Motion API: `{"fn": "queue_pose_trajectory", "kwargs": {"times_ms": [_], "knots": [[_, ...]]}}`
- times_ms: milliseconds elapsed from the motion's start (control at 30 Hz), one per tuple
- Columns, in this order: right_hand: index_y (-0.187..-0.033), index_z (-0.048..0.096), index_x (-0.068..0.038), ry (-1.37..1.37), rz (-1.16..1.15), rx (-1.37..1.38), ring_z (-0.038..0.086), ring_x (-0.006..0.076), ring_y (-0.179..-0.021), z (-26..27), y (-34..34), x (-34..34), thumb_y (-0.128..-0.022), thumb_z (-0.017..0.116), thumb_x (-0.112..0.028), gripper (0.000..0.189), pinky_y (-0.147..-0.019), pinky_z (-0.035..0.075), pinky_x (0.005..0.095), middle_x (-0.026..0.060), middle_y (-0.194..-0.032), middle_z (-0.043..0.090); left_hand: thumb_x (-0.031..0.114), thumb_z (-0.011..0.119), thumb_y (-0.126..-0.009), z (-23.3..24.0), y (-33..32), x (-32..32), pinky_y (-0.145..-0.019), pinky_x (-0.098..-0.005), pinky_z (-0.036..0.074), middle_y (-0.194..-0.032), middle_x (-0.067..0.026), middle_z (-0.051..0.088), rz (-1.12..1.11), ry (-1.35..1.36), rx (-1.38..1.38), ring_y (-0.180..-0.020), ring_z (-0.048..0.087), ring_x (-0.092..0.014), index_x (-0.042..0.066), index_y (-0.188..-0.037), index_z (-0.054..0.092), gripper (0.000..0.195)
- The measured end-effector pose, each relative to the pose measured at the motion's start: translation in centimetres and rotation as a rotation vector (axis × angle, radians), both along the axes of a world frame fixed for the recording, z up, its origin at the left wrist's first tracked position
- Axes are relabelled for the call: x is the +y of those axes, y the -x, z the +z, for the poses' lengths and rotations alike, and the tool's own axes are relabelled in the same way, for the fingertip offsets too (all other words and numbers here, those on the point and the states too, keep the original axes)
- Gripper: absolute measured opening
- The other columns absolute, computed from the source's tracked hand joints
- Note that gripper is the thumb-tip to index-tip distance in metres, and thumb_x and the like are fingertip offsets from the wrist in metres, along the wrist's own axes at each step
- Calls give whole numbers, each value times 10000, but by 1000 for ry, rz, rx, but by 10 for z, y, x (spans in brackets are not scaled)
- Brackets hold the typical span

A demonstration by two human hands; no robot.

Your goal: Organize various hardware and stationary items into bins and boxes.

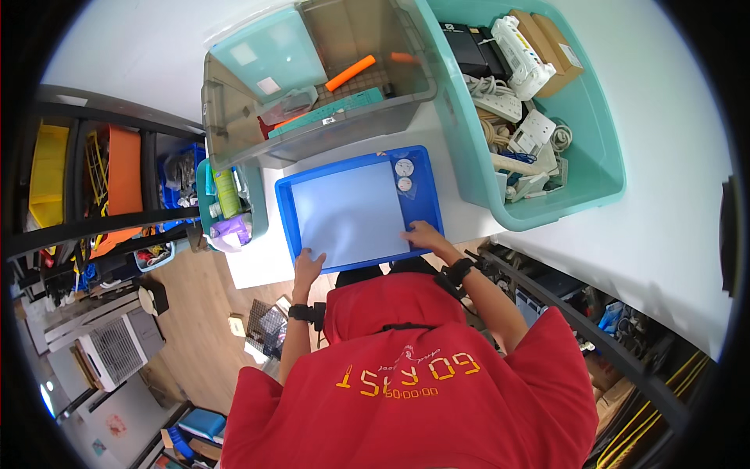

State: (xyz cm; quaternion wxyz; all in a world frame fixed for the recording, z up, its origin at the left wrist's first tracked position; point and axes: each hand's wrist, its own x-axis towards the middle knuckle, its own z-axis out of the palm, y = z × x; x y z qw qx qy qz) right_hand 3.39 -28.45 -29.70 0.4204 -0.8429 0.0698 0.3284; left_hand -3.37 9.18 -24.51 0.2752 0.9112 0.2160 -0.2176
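Observation:
In front of me a shallow blue plastic tray (432,202) lies on the white table, with a pale flat sheet (351,211) covering most of its floor. Two small round white pieces (404,176), apparently in clear film, lie in the strip right of the sheet. My left hand (309,271) grips the tray's near left corner, its thumb over the inside. My right hand (429,237) reaches over the near right wall, with its thumb and forefinger by the sheet's right edge. Whether those fingers press on the sheet or the tray is not clear.
Behind the tray stands a translucent grey bin (351,132) with an orange tube (350,73). A large teal tub (597,176) of cables, power strips and a white router (521,58) stands at right. A small teal basket (258,202) of bottles is at left, beside black shelving (111,228).

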Motion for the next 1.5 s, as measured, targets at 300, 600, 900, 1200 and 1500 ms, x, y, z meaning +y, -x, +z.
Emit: {"fn": "queue_pose_trajectory", "kwargs": {"times_ms": [300, 600, 900, 1200, 1500], "knots": [[-1170, 663, 134, -57, -18, 199, 753, 296, -797, 56, -11, 8, -843, 802, -274, 541, -678, 619, 368, 218, -928, 748, 411, 825, -802, 26, -12, -11, -1022, -470, 500, -1289, -326, 632, 110, -88, 49, -1222, 614, -445, -89, -1320, 574, 762], [-1181, 631, 121, -203, -90, 108, 750, 281, -852, 89, -20, -3, -801, 845, -132, 504, -685, 648, 377, 242, -1034, 718, 457, 963, -613, 57, -3, -14, -960, -493, 537, -1183, -325, 651, -68, -127, -56, -1116, 647, -449, -94, -1342, 542, 1006], [-1277, 554, 182, -819, -406, 342, 733, 305, -972, 172, -39, -1, -895, 742, -28, 474, -880, 641, 393, 238, -1136, 686, 107, 819, -772, 110, -14, -38, -984, -473, 519, -1205, -298, 660, -203, -419, -230, -1139, 633, -447, 46, -1257, 675, 509], [-1281, 568, 158, -922, -327, 227, 726, 302, -1014, 229, -49, -1, -974, 686, -138, 443, -920, 620, 389, 232, -1151, 686, -81, 637, -787, 153, -21, -61, -786, -409, 589, -1009, -149, 759, -401, -269, -863, -865, 735, -335, 64, -1078, 754, 345], [-1441, 465, 68, -754, -211, -36, 623, 277, -1232, 220, -37, 2, -1055, 581, -346, 578, -1067, 492, 397, 209, -1331, 616, 104, 696, -959, 229, -15, -46, -616, -352, 515, -779, -207, 734, 46, -73, -867, -622, 657, -192, -47, -1126, 709, 226]]}}
